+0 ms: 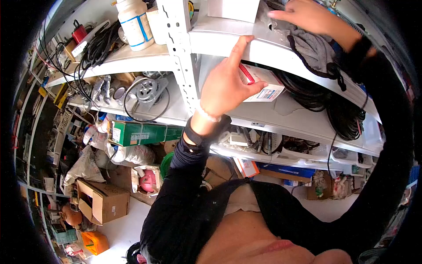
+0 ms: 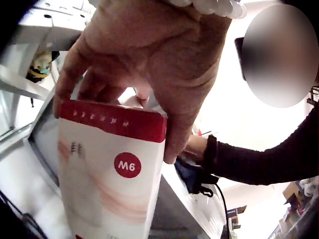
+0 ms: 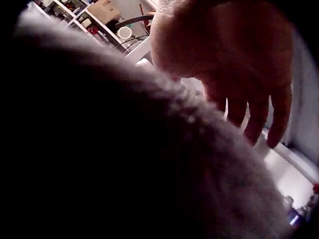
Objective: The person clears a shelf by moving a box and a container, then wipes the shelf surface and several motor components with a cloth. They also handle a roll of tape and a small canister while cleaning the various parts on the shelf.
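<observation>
Right now my left hand [image 1: 231,86] is clamped on a white-and-red 9W bulb box [image 2: 109,169], thumb along one side and fingers round the other, the palm arching over its red end. From my wrist I see the red circle with the wattage printed upside down, beside a pale bulb shape. The box is just below the front lip of the upper shelf [image 1: 246,48] and above the middle shelf [image 1: 285,115], in front of coiled black cables [image 1: 303,92]; I can't tell whether its far end rests on anything. My index finger reaches up across the shelf lip in the head view, and a white bead bracelet [image 1: 209,113] circles that wrist

My right hand [image 1: 314,17] is over the upper shelf, beside crumpled clear plastic [image 1: 274,28] and near a grey cloth item [image 1: 310,48] with dark trim. Its fingers look extended and slightly apart, with nothing visible in their grasp; a dark, fuzzy blur hides much of that wrist's view. A white box [image 1: 233,9] stands on the same shelf, to the left of that plastic. Past the perforated metal upright [image 1: 178,48], a white bottle [image 1: 134,26] with a blue-banded label stands near a bundle of black cable [image 1: 101,48]
</observation>
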`<state>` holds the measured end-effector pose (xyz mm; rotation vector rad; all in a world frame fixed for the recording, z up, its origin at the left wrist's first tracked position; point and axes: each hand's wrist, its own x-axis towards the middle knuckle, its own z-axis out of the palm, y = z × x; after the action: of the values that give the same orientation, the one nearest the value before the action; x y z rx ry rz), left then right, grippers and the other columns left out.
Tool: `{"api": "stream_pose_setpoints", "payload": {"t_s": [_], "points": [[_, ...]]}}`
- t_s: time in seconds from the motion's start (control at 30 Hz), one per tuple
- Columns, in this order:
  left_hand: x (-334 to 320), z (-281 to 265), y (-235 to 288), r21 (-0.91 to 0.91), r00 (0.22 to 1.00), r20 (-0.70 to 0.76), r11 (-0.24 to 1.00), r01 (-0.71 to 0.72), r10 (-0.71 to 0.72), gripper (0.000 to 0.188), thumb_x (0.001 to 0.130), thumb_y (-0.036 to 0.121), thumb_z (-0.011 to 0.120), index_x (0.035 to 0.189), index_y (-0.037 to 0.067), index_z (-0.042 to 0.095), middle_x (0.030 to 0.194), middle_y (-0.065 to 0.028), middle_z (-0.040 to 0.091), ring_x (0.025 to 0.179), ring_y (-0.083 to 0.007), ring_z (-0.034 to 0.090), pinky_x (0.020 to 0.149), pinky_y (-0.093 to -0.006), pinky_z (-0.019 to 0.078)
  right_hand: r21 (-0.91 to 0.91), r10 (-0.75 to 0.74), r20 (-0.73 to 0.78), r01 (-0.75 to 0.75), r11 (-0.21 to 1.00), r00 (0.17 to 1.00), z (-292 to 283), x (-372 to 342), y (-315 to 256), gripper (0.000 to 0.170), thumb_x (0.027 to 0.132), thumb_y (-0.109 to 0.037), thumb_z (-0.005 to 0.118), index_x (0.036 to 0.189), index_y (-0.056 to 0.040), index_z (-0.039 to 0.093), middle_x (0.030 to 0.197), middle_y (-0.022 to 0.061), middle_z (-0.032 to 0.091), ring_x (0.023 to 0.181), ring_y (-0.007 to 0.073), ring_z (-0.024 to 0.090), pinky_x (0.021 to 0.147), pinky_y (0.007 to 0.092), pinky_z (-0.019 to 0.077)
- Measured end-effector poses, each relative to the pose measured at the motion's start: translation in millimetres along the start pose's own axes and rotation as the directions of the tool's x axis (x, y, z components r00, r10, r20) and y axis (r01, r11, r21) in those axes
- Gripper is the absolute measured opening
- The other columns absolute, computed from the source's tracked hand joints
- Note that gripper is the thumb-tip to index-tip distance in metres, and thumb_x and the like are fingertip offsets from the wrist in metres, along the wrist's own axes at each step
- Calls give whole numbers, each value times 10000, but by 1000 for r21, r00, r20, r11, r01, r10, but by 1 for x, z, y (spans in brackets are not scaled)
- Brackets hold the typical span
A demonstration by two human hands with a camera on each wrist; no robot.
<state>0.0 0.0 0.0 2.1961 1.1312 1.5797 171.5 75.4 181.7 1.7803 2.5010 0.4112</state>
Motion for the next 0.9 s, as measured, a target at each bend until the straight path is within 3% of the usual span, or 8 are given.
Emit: {"api": "stream_pose_setpoints", "payload": {"t_s": [0.27,0.47,0.6,0.63,0.67,0.73,0.83,0.9], "points": [[-1,6,-6,-6,993,-71,996,-94,94,935,660,230,801,1437,171,285,750,-162,590,691,-328,593,681,-388,485,-15,36,-105,-38,999,994,10,34,47,412,804,-346,560,888,42,671,938,268,649,881,393,632,755,444,494],[-15,-30,11,-476,955,274,846,240,-116,957,711,114,774,1494,133,224,798,-30,576,788,-104,547,730,-261,455,105,178,-243,-156,982,953,5,31,136,325,837,-263,526,900,25,663,882,239,661,825,365,648,713,430,508],[-10,-49,20,-706,999,28,707,52,-45,641,857,354,668,1394,92,437,1037,-40,594,981,-116,542,887,-261,417,304,166,-291,-74,950,942,25,34,166,274,858,-207,503,907,13,657,845,220,668,788,346,659,685,421,517],[-4,-49,33,-719,994,-84,695,-12,-70,597,929,425,547,1373,40,441,1096,-59,596,1061,-130,532,937,-273,396,413,135,-292,-3,911,947,29,29,161,263,863,-194,497,909,10,656,836,216,670,779,342,661,678,419,519],[7,-47,39,-755,984,-151,653,-56,-90,566,956,415,500,1358,20,446,1121,-65,595,1078,-136,533,940,-276,397,844,139,-115,23,535,984,21,-4,129,251,897,-152,470,958,7,654,881,191,679,827,300,668,700,387,530],[30,-46,47,-824,976,-195,556,-110,-96,489,1019,369,363,1327,-1,450,1203,-76,576,1121,-158,532,947,-284,398,936,148,-40,-15,352,988,-2,-43,79,245,941,-94,438,1098,9,596,1037,152,640,969,239,633,786,328,524],[63,-55,47,-882,950,-110,469,43,-293,411,978,408,471,1214,79,539,1108,-50,604,946,-157,586,880,-339,454,920,58,-179,147,363,982,-11,-73,65,277,934,-111,479,1165,23,553,1178,174,569,1059,285,589,902,347,479],[81,-57,48,-824,961,-52,556,112,-272,330,940,307,567,1169,69,560,1079,-26,591,966,-149,559,844,-319,468,224,-362,-567,562,796,740,-19,-96,83,283,910,-101,484,1154,4,579,1184,186,574,1080,319,575,925,372,464]]}}
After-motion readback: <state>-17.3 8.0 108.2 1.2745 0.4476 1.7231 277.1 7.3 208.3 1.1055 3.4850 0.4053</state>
